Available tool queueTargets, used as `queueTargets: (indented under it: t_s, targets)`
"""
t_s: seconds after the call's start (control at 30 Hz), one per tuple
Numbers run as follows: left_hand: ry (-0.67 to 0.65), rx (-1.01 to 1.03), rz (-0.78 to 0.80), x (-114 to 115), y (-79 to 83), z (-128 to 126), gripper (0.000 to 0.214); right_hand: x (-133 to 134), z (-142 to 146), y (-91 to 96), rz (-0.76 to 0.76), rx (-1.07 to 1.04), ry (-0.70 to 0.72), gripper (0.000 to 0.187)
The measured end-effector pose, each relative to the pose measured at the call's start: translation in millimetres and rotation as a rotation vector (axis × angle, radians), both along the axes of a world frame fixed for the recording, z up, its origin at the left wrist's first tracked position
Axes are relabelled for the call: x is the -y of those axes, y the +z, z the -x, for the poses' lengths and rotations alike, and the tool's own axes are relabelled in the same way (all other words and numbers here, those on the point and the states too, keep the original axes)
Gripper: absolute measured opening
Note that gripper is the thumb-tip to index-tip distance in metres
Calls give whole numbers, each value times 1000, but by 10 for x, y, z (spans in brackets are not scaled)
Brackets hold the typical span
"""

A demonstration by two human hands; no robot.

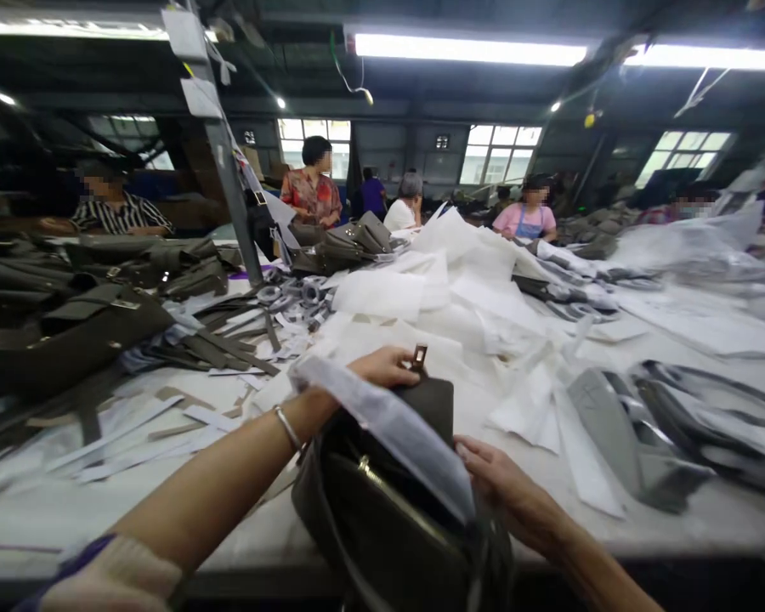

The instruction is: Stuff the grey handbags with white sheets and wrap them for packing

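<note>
A dark olive handbag [382,535] stands at the table's front edge, close to me, its top open and a gold zip [373,472] showing. Its flap [430,404] is folded away from me, with a metal clasp [419,355] at the far end. My left hand [386,367] pinches the flap beside the clasp, the arm reaching under the wrapped handle. My right hand [490,476] grips the flap's right edge with thumb and fingers; part of that hand is hidden. A handle wrapped in white film [395,425] arches over the bag's opening.
White paper sheets [446,280] heap up beyond the bag. Dark bags [70,331] and loose strips [217,348] lie left; a grey bag piece [631,442] and a wrapped bag [727,416] lie right. A metal post [233,195] rises at left. Several people sit across the table.
</note>
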State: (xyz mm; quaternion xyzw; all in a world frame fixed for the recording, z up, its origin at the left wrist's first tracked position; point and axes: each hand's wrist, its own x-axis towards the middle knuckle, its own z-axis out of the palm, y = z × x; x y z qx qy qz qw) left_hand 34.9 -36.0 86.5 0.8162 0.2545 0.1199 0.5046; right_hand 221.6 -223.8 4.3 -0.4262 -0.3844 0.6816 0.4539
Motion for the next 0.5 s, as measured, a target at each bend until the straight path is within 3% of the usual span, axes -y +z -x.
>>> queueTargets:
  t_s: [0.07,0.23,0.4,0.5]
  targets:
    - [26,-31,-58,-129,-11,-189,24,128,-101,-65,-2,145,-135,52]
    - [149,-168,-215,-450,142,-382,30,96,-335,-95,-20,122,-286,54]
    - [143,-193,-228,-552,280,-165,35,67,-394,-37,10,21,-370,66]
    - [187,-152,-242,-496,207,118,39,52,-404,-84,32,27,-369,62]
